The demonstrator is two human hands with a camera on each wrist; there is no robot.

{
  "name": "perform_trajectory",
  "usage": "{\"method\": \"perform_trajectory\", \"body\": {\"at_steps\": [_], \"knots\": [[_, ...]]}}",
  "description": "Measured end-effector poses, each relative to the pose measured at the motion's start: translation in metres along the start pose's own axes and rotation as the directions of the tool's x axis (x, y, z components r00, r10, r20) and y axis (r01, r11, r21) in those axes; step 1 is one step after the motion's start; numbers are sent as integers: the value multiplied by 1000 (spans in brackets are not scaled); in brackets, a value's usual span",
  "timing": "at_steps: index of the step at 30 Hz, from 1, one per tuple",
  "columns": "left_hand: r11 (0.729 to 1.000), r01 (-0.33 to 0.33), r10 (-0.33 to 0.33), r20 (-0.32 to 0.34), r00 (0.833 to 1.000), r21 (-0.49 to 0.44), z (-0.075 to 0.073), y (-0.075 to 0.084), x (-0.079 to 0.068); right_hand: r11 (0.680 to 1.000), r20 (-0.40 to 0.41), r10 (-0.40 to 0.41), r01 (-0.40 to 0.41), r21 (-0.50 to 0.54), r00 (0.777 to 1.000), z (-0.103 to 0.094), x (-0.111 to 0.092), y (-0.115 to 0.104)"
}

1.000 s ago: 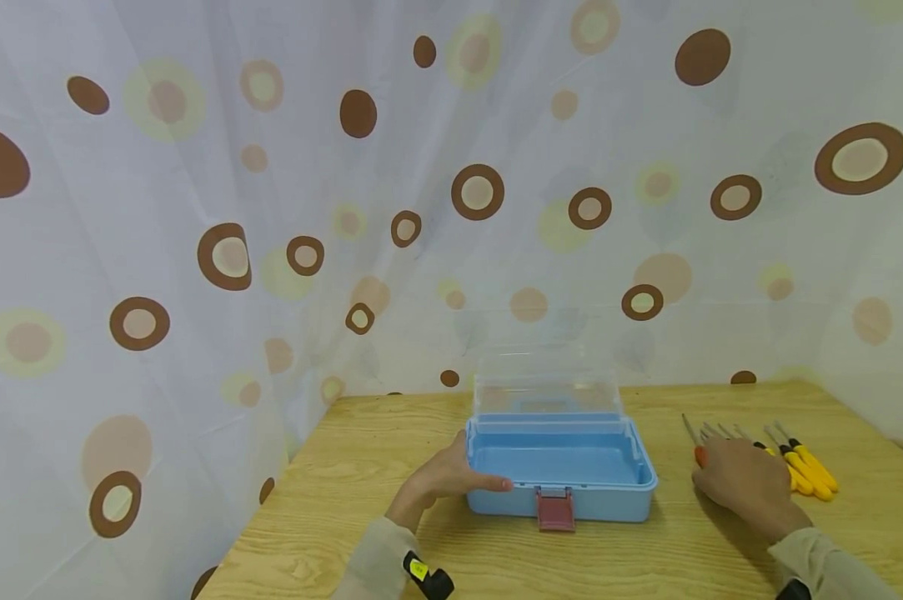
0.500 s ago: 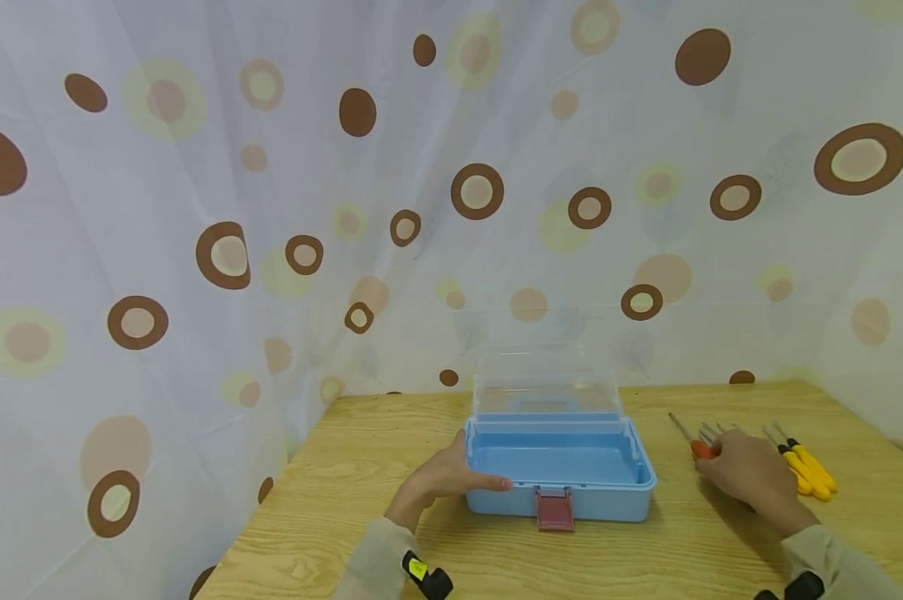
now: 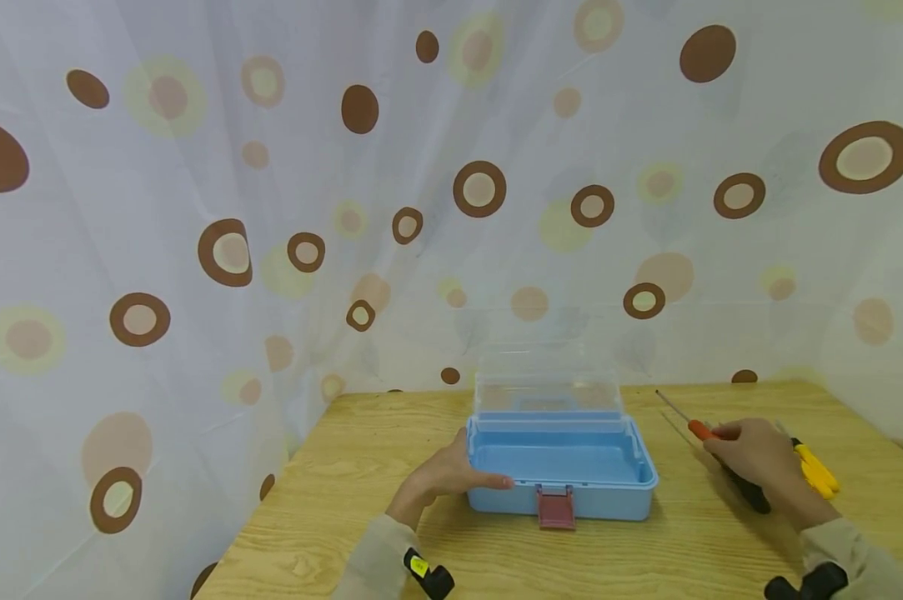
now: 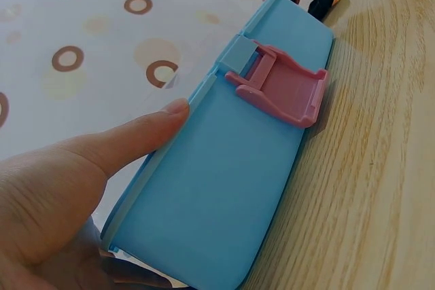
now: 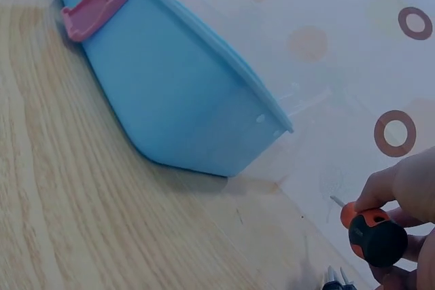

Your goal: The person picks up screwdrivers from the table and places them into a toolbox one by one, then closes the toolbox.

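Patterned white cloth (image 3: 391, 167) hangs behind and left of a light-blue plastic toolbox (image 3: 609, 503), which stands upright on a wood-grain table (image 3: 556, 567). Over at the toolbox's right, the right hand (image 3: 755, 457) pinches an orange-and-black screwdriver (image 3: 700, 430) by the handle, its fingers narrowed around it; the shaft points away toward the cloth, and the shadow beneath suggests that the tool is off the table. At the toolbox's left end, the left hand (image 3: 447, 473) holds the box, thumb on the front rim and fingers behind the left wall.

Picking up the screwdriver while steadying the box looks like the step in hand. My judgement is that the next move calls for a secure hold on the handle and care that the long shaft stays clear of the toolbox's right wall.

As for the toolbox itself, its clear lid (image 3: 547, 385) is tipped up at the back and the pink latch (image 3: 556, 508) hangs loose down the front. I see no tool on the blue floor inside; the strip behind the front wall is hidden. Yellow-handled tools (image 3: 816, 473) lie well to the toolbox's right, partly behind the right hand, so I cannot count them.
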State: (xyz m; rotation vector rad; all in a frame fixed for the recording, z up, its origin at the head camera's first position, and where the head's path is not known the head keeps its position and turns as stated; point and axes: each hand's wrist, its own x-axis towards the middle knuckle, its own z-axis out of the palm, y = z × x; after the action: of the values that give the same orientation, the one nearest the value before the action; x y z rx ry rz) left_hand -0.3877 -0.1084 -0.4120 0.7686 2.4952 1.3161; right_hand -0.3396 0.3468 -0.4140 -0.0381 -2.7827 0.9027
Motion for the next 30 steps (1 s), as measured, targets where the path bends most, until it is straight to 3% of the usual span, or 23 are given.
{"method": "perform_trajectory", "body": {"at_steps": [3,9,16,30], "knots": [[1000,4,-4,1,1000,7,0,0,0,994,22,13,-16,106,1000,-6,1,-1],[1000,12,-12,2,1000,19,0,1,-1,950,90,17,-44,309,996,-17,0,-6],[1000,16,-16,1,1000,26,-1,-1,1,899,152,23,-87,430,988,-27,-2,-15],[1000,-16,16,9,1000,12,-1,1,1,819,153,25,-108,563,988,-33,-3,-17]]}}
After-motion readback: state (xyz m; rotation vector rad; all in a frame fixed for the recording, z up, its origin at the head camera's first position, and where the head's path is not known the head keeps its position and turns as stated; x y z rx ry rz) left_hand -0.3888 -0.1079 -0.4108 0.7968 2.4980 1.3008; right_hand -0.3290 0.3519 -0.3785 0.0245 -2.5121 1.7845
